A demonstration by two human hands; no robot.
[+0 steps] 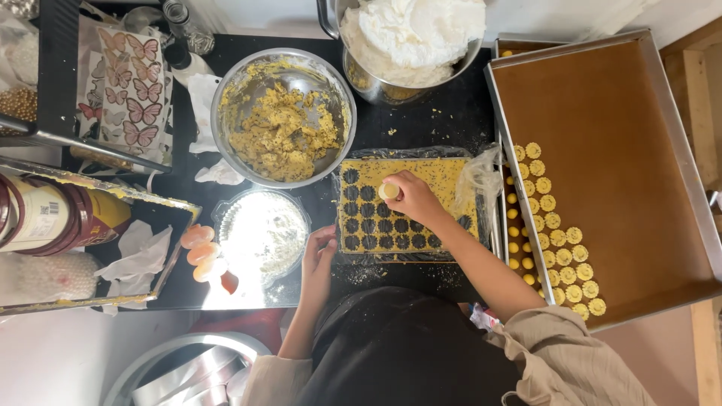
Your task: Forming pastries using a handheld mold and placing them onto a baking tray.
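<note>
Cutter in right hand on dough

Red-lidded labelled jar lying far left, butterfly-printed packet above

We look down on a black desk that fills the middle. Pale floor shows at seven o'clock, a light wooden surface runs down the edge at three o'clock, and bright light glares off the desk near six.
</note>
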